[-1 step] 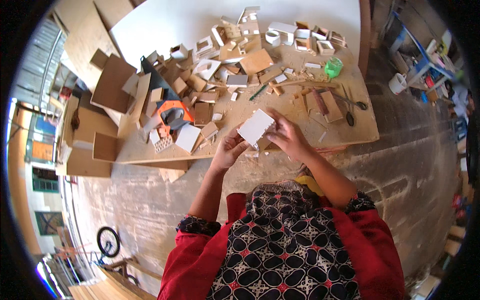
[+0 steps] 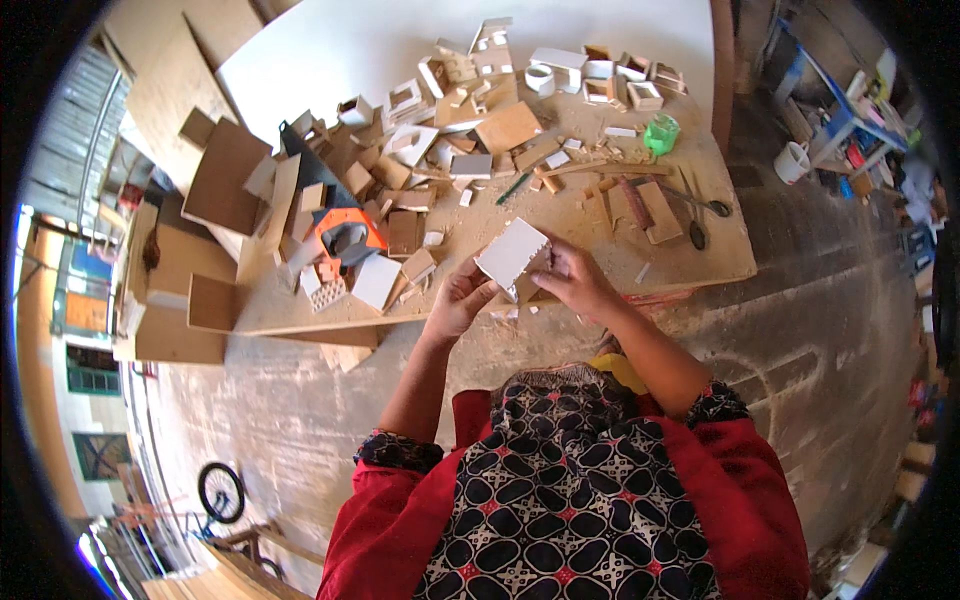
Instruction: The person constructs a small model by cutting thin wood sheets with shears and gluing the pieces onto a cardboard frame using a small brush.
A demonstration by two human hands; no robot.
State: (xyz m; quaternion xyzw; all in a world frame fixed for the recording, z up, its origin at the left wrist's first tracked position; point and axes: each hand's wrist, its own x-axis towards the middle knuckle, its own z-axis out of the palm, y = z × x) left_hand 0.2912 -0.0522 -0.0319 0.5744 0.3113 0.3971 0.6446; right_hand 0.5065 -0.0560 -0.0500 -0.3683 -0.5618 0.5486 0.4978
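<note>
A small white-faced wooden block (image 2: 513, 253), with a ragged, chipped or notched right edge, is held up in front of the table's near edge. My left hand (image 2: 462, 296) grips its lower left side, thumb in front and fingers curled behind. On the lower right side, my right hand (image 2: 578, 283) has its thumb and fingers closed on the block's edge. The block is tilted, its white face turned up toward me. Its underside and the fingertips behind it are hidden.
Wood offcuts and small boxes cover much of the wooden table (image 2: 590, 245). An orange-handled handsaw (image 2: 350, 237) lies at left. To the right are a green plastic container (image 2: 661, 133), scissors (image 2: 698, 215) and a brownish-red stick (image 2: 636, 202). A white cup (image 2: 540, 79) stands at the back.
My right hand has slid slightly down along the block's right side, its fingers coming away from the upper corner. My left hand keeps its hold. The view has shifted a little.
</note>
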